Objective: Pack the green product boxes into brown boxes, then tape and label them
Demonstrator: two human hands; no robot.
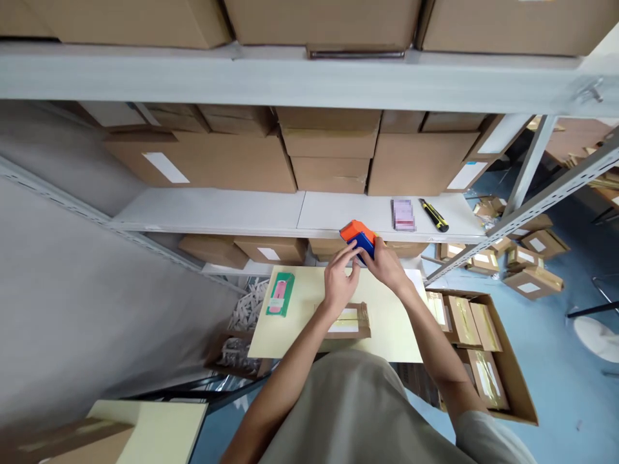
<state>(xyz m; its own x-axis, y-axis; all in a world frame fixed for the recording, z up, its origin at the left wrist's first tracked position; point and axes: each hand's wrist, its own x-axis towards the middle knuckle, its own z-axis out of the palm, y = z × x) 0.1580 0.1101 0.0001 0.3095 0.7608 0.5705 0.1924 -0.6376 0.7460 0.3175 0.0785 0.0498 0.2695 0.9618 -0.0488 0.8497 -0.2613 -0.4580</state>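
Observation:
My right hand (387, 263) is wrapped around an orange and blue tape dispenser (358, 236), holding it up in front of the shelf edge. From the other side my left hand (340, 276) reaches to it, with bent fingers and thumb at its blue part. Whether a strip of tape is between those fingertips is too small to see. Below my hands a small taped cardboard box (363, 320) with a white label lies on the pale yellow tabletop (387, 345), partly covered by my left forearm. A green and pink package (280, 294) lies to its left.
On the grey shelf (261, 207) ahead lie a yellow and black box cutter (434, 215) and a pinkish printed packet (403, 214). Cardboard boxes (329, 145) stand behind them. A large open carton (520, 393) holding taped boxes is at lower right. A metal upright (546, 206) rises at right.

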